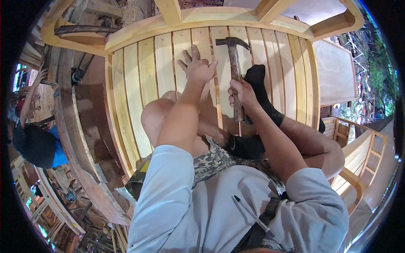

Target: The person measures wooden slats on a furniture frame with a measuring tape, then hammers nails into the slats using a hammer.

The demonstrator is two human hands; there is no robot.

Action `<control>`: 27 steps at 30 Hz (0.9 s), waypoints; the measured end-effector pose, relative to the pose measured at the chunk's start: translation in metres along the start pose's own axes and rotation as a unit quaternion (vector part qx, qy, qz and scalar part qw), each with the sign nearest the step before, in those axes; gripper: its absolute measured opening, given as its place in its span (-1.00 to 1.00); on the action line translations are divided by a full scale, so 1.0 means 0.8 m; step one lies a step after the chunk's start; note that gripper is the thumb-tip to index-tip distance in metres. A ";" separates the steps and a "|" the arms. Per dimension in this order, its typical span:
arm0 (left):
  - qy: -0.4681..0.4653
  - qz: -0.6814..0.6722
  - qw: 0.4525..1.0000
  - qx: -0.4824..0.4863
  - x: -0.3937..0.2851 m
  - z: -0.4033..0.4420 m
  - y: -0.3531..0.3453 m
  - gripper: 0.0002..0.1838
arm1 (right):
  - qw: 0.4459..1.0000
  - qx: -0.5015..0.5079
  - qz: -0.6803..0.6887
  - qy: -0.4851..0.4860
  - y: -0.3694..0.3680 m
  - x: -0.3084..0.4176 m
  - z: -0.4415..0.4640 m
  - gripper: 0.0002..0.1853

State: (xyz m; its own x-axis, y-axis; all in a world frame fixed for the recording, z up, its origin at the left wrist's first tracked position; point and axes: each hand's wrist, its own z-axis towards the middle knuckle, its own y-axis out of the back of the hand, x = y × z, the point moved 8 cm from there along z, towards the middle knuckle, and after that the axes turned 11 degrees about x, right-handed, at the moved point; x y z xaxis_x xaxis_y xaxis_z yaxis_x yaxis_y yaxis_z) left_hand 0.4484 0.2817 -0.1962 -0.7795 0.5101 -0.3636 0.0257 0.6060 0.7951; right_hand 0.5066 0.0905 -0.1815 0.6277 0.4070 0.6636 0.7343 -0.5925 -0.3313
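Observation:
My right hand (244,96) is wrapped round the wooden handle of a hammer (234,63). Its dark metal head is up near the far rail, over the pale slats. To the left of the hammer, my left hand (197,68) is over the slats (163,59) with its fingers spread and nothing held. Small nails (200,32) stand in a row at the slats' far ends, beside the frame rail (202,17). I sit cross-legged on the slatted wooden piece, a black-socked foot (255,78) just right of the hammer.
Another person (36,145) in a dark top is at the far left, beside a long rough wooden beam (69,114). A pale panel (335,71) lies at the right. Below it stands another slatted wooden frame (356,156). Curved armrests rise at both far corners.

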 end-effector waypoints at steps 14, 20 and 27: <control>0.003 -0.044 0.999 -0.019 0.012 0.009 0.012 -0.50 | 0.853 -0.124 -0.494 0.113 -0.029 0.032 -0.003 -0.70; 0.008 -0.022 1.000 -0.018 0.007 0.007 0.011 -0.47 | 0.833 -0.131 -0.518 0.147 -0.018 0.005 0.006 -0.74; -0.015 -0.046 0.998 0.032 0.046 0.043 -0.009 -0.40 | 0.833 -0.127 -0.517 0.151 -0.008 -0.008 0.012 -0.75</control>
State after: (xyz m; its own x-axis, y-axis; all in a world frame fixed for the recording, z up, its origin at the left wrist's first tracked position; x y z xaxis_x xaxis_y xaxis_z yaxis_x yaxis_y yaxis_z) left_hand 0.4414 0.3171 -0.2323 -0.7608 0.4680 -0.4496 -0.0045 0.6890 0.7248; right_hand 0.5002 0.0984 -0.1896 -0.4279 0.6209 0.6568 0.7395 -0.1772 0.6494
